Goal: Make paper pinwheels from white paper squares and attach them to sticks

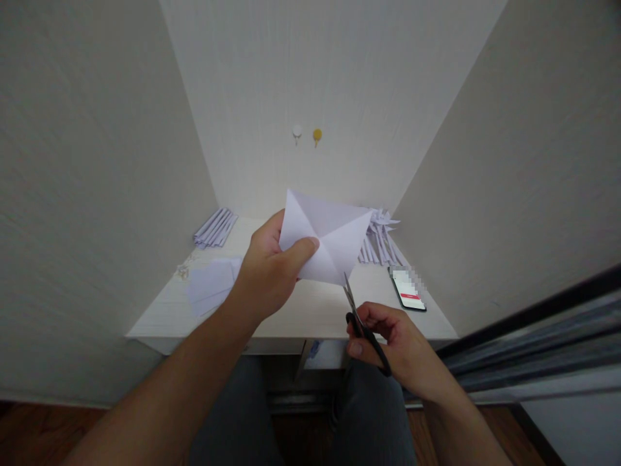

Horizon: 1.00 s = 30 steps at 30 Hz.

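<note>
My left hand (269, 272) is closed on a white square sheet of paper (330, 236) with diagonal creases, held up above the desk with thumb on its near face. My right hand (392, 343) grips black-handled scissors (356, 317); their blades point up and meet the paper's lower corner. Both hands hover over the front of the white desk (291, 310).
On the desk lie a bundle of folded paper strips (216, 228) at back left, loose white sheets (213, 285), a small clump of clips (183, 270), finished paper pinwheels (381, 243) at back right and a phone (407, 290). Two pushpins (307, 134) sit on the back wall. Walls close in on both sides.
</note>
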{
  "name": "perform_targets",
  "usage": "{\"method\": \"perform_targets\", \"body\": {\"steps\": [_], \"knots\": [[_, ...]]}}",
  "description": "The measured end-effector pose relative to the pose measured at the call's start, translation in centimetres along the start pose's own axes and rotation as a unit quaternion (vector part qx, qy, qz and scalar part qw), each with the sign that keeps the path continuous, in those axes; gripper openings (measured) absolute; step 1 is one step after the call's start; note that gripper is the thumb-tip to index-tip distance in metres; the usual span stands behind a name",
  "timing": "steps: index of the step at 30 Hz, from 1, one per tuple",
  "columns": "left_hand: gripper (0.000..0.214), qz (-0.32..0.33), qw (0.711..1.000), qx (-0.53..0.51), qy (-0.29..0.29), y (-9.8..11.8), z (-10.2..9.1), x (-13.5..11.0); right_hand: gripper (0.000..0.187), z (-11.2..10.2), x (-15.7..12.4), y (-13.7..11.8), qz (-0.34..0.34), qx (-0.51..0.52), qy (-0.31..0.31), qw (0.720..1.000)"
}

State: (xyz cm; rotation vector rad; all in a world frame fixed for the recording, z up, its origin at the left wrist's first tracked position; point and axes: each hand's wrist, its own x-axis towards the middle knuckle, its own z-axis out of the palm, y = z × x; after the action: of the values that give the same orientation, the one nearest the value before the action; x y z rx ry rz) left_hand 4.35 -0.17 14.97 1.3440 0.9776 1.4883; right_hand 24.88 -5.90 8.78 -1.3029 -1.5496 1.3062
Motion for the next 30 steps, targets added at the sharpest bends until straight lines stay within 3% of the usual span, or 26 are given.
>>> {"method": "perform_targets", "body": {"steps": [16, 30], "knots": [[0.019, -0.012, 1.000, 0.013, -0.024, -0.58, -0.21, -0.07, 0.037, 0.18, -0.01, -0.01, 0.011, -0.009, -0.009, 1.000], [0.022, -0.019, 0.999, -0.004, -0.030, -0.77, -0.45, -0.03, 0.049, 0.35, -0.14, -0.12, 0.024, 0.048, -0.004, 0.999]]}}
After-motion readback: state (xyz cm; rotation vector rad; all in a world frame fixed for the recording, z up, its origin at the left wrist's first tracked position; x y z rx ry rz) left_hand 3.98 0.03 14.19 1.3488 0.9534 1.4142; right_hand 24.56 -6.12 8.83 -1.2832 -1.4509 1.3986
